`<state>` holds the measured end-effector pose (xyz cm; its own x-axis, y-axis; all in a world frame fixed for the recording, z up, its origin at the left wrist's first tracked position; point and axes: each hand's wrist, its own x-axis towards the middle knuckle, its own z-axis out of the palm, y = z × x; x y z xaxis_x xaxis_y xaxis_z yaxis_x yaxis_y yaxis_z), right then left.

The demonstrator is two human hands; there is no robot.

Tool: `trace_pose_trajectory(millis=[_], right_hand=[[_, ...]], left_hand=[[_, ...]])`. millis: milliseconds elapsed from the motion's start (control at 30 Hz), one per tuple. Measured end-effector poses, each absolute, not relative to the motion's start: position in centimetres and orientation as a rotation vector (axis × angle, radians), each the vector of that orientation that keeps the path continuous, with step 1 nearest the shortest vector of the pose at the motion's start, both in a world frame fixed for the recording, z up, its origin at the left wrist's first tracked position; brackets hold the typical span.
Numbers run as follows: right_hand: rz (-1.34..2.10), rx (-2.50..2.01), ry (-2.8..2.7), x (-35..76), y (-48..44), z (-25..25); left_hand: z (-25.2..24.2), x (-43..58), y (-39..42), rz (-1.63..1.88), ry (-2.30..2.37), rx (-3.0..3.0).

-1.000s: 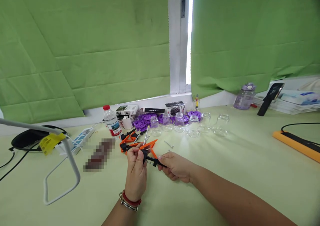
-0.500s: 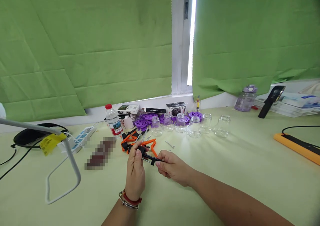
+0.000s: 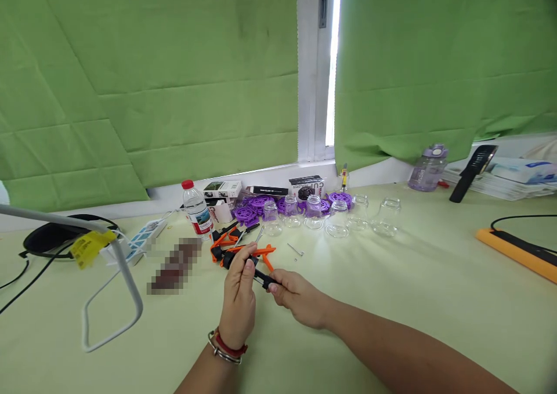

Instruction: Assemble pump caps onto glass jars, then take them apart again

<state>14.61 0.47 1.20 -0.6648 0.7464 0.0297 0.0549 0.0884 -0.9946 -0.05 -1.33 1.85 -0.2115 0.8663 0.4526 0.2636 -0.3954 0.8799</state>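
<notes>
My left hand (image 3: 239,302), with a red and metal bracelet at the wrist, is closed round one end of a black and orange clamp-like tool (image 3: 250,260). My right hand (image 3: 297,297) pinches the tool's black bar end just to the right. Both hands hover over the pale green table (image 3: 391,289). More orange and black tool parts (image 3: 220,242) lie just behind the hands, with thin metal rods (image 3: 295,249) beside them.
Several clear glass cups (image 3: 335,217) and purple discs (image 3: 246,213) line the back edge with small boxes and a water bottle (image 3: 196,210). A white lamp arm (image 3: 111,278) and power strip (image 3: 141,238) sit left. An orange and black bar (image 3: 517,248) lies right.
The tool has tilted lower and flatter in my hands. My right hand slid left along the black bar, closer to my left hand.
</notes>
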Motion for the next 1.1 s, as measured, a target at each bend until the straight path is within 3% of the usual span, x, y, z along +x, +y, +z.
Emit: trace_pose_trajectory(millis=[467, 1100], right_hand=[[2.024, -0.692, -1.327, 13.8, 0.0, 1.7], [2.176, -0.631, -1.091, 14.0, 0.0, 1.3]], left_hand=[[2.0, 0.5, -1.7, 1.743, 1.206, 1.462], [1.3, 0.4, -0.9, 1.776, 1.091, 1.268]])
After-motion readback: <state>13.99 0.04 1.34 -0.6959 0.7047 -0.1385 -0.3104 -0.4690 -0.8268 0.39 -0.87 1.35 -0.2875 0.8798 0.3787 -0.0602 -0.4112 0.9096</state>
